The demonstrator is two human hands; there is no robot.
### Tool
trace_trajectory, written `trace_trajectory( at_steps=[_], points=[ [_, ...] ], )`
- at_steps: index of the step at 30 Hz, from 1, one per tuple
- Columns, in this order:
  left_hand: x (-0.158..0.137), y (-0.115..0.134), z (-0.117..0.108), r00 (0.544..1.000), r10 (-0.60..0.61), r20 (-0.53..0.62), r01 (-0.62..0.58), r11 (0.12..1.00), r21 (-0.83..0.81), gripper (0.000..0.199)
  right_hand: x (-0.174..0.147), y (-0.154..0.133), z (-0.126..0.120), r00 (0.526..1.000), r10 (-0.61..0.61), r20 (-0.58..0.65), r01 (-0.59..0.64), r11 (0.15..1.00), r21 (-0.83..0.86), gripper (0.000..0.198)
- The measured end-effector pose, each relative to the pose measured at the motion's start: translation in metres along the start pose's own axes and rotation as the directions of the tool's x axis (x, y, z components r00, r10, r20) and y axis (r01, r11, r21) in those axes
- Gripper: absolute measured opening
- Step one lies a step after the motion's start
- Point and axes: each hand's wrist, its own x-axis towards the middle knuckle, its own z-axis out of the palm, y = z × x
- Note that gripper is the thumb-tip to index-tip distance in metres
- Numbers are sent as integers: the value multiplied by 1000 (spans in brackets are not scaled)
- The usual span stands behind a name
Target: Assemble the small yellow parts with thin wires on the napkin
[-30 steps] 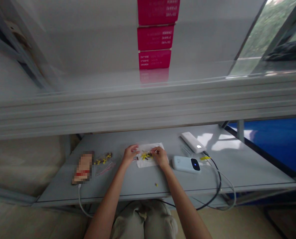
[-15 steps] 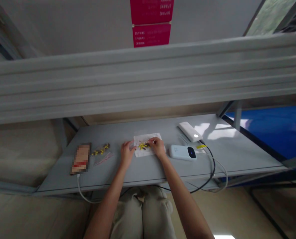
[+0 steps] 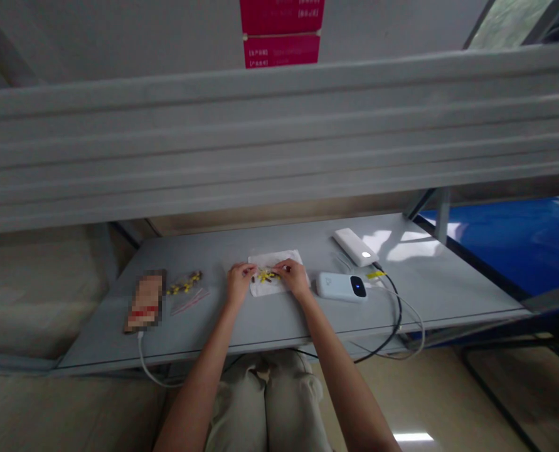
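Shift: both hands have drawn closer over the heap since a moment ago, the left sliding in from the sheet's edge.
Small parts: little yellow and dark pieces (image 3: 266, 275) lie heaped on a white paper sheet (image 3: 273, 258), mid-table, likely so none roll off.
Left hand (image 3: 238, 282): fingertips bunched at the heap's left side; whether they pinch a piece, I cannot tell.
Right hand (image 3: 295, 280): fingers curled together at the heap's right; grip unclear too.
Nearby: white power bank with a dark display (image 3: 340, 286), just right, cabled up.
Further left: second scatter of yellow pieces (image 3: 184, 284) on the grey table (image 3: 448, 289).
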Motion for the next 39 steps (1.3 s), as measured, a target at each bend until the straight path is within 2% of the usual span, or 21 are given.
trace_trajectory(
  at_steps=[5, 11, 19, 26, 29, 32, 36, 39],
  points=[
    [0, -3, -3, 998, -15, 53, 14, 1000, 19, 10, 0, 1, 0, 1000, 5, -23, -4, 1000, 15, 17],
    [3, 3, -5, 997, 49, 54, -53, 995, 86, 7, -1, -1, -3, 1000, -23, -14, 24, 999, 33, 17],
    [11, 4, -13, 987, 104, 122, -124, 977, 172, 7, -1, -4, -3, 999, -42, -10, 42, 999, 18, 15],
    [8, 5, -17, 952, 212, 219, -257, 946, 199, 8, -2, -9, -2, 998, -65, 24, 66, 998, -4, 16],
    [7, 9, -19, 940, 240, 242, -289, 938, 193, 5, -4, -11, -3, 996, -34, 81, 36, 999, -24, 19],
    [7, 12, -21, 926, 265, 268, -315, 935, 162, 6, -5, -12, -4, 994, -56, 94, 59, 997, -38, 21],
    [8, 14, -23, 923, 266, 278, -306, 945, 113, 7, -6, -13, -5, 994, -86, 73, 88, 996, -20, 23],
    [8, 15, -20, 936, 204, 288, -231, 971, 63, 6, -6, -14, -5, 991, -106, 85, 106, 994, -1, 21]
  ],
)
